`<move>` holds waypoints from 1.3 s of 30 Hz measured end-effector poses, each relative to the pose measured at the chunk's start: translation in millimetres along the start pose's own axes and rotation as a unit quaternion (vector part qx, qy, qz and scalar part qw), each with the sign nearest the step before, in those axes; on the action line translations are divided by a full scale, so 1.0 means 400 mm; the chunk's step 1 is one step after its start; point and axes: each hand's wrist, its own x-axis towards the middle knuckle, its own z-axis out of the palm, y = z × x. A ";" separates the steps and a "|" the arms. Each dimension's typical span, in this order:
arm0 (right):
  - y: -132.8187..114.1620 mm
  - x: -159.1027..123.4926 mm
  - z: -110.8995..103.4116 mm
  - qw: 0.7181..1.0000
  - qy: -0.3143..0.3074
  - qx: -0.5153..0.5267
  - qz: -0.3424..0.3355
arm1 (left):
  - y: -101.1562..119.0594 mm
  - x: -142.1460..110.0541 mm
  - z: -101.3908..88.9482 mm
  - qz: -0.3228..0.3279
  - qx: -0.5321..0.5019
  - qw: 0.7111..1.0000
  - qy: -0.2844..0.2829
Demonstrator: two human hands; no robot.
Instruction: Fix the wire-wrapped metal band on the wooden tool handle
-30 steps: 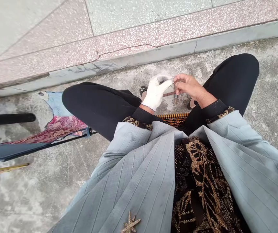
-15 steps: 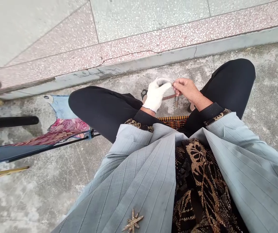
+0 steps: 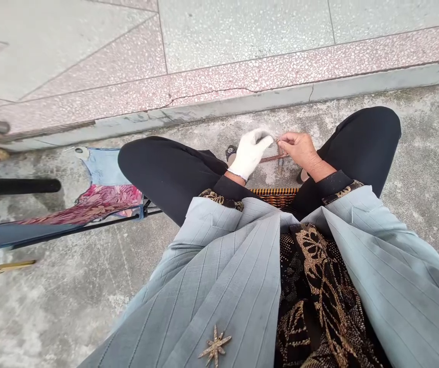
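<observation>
"What's underfoot?"
"Grey concrete (image 3: pixel 69 301), mottled with pale patches."
"And beyond?"
"A low ledge (image 3: pixel 211 110), cracked, then speckled paving (image 3: pixel 242 30) in pink and pale green."
"The light?"
"Soft and even across the concrete."

Left hand (image 3: pixel 249 154) gloved, curled — right hand (image 3: pixel 300 149) bare, pinching close beside.

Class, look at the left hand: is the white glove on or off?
On: the white glove covers the left hand from the fingers down, with bare skin showing at the wrist.
</observation>
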 end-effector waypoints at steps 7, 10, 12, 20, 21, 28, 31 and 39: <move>0.025 0.005 0.001 0.993 0.034 -0.103 -0.046 | -0.017 0.001 0.009 -0.035 -0.006 0.999 -0.021; 0.030 0.006 0.001 0.994 0.039 -0.089 -0.044 | -0.024 0.002 0.013 -0.052 -0.001 0.998 -0.018; 0.028 0.005 0.003 0.996 0.039 -0.068 -0.045 | -0.027 0.001 0.018 -0.062 -0.024 0.998 -0.023; 0.014 0.024 0.008 0.979 0.047 0.146 0.131 | -0.024 -0.012 0.040 -0.140 -0.315 0.938 -0.038; 0.017 0.029 0.008 0.975 0.049 0.165 0.143 | -0.020 -0.015 0.044 -0.153 -0.351 0.923 -0.046; 0.037 0.046 0.034 0.996 0.084 0.001 0.018 | 0.000 -0.026 0.104 -0.196 -0.435 0.878 -0.029; 0.051 0.060 0.049 0.990 0.135 -0.030 -0.008 | -0.002 -0.029 0.139 -0.228 -0.458 0.859 0.022; 0.111 0.125 0.054 0.981 0.166 -0.069 0.077 | 0.017 -0.038 0.206 -0.220 -0.490 0.842 0.053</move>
